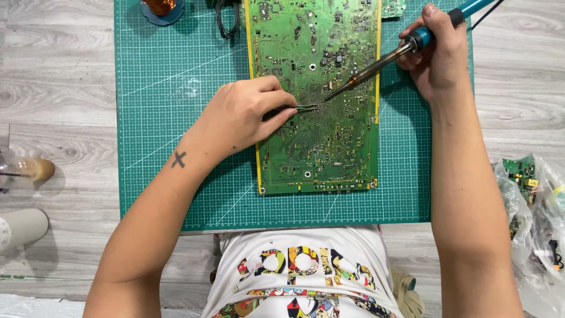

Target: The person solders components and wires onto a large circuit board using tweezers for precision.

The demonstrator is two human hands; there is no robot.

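Observation:
A large green circuit board [329, 147] with yellow edges lies on a green cutting mat [170, 118]. My left hand [241, 115] rests on the board's left side and pinches thin metal tweezers [303, 108], whose tips point right toward the board's middle. My right hand [438, 56] grips a soldering iron [376, 68] with a blue handle. Its metal tip slants down-left and meets the board just right of the tweezer tips.
A copper wire spool [160, 7] and a black cable [226, 20] sit at the mat's top edge. Clear plastic bags with small green boards [529, 200] lie at the right. A clear bottle [23, 169] and a pale cylinder [23, 227] rest at the left on the wooden table.

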